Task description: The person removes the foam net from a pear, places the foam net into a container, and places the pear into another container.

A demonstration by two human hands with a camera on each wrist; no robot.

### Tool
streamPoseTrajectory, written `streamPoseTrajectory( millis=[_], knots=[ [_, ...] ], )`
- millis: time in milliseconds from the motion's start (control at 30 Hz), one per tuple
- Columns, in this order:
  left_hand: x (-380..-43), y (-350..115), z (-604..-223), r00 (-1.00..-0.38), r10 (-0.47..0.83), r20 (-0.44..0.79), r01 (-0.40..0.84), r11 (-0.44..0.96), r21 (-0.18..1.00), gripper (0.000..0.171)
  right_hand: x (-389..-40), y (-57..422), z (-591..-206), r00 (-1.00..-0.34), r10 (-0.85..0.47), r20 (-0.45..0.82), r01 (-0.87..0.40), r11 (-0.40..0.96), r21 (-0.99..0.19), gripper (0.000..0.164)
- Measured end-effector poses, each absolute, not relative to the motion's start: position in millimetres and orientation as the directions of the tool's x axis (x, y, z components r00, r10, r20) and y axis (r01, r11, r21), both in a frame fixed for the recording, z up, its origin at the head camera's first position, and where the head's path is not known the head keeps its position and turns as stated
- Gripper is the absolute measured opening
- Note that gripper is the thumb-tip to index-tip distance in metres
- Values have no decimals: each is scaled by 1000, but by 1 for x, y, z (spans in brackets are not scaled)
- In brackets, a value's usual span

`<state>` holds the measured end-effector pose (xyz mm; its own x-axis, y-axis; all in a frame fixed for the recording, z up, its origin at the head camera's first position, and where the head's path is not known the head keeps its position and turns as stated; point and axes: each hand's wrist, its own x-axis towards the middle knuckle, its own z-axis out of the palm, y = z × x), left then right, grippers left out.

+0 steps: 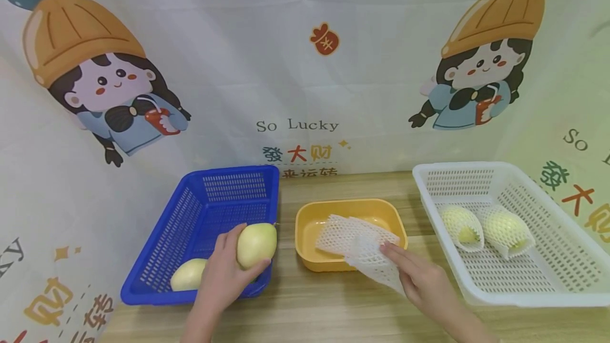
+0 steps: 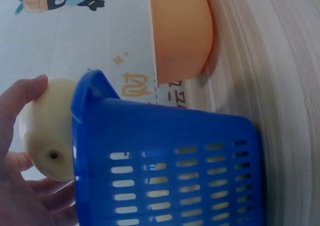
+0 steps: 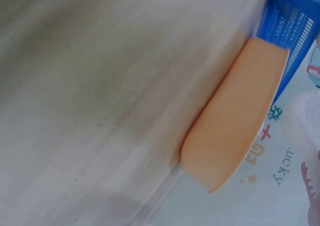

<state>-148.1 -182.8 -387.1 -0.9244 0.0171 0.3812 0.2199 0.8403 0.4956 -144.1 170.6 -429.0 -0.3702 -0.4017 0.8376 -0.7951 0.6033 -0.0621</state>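
My left hand (image 1: 224, 266) grips a pale yellow-green pear (image 1: 257, 245) over the right side of the blue basket (image 1: 275, 195). The dark dimple on the pear's end faces the left wrist view. Another pear (image 1: 188, 275) lies in the blue basket, partly hidden by my left hand. With its fingertips, my right hand (image 1: 424, 282) pinches a white foam net sleeve (image 1: 374, 261), which hangs over the front right rim of the yellow bin (image 1: 318, 263). More white foam netting (image 1: 333, 234) lies in the bin behind it. Only part of the right hand (image 3: 313, 186) shows in its wrist view.
On the right stands a white basket (image 1: 491, 292) with two net-wrapped pears (image 1: 461, 228) in it. All three containers rest on a wood-patterned tabletop (image 1: 333, 306). A white printed cloth (image 1: 229, 68) hangs behind and at the sides.
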Motion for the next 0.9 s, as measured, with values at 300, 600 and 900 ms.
streamPoseTrajectory(
  millis=[300,600,900],
  knots=[
    [-153,-192,-389,-949,-29,314,133,865,483,80,-162,170,-417,-358,-322,877,-732,680,-49,37],
    [-164,-198,-395,-948,-23,316,132,877,461,79,-178,166,-416,-398,-300,867,-690,721,-67,38],
    [-172,-201,-397,-951,-21,308,123,888,443,78,-192,165,-417,-419,-319,850,-669,742,-51,49]
  ],
)
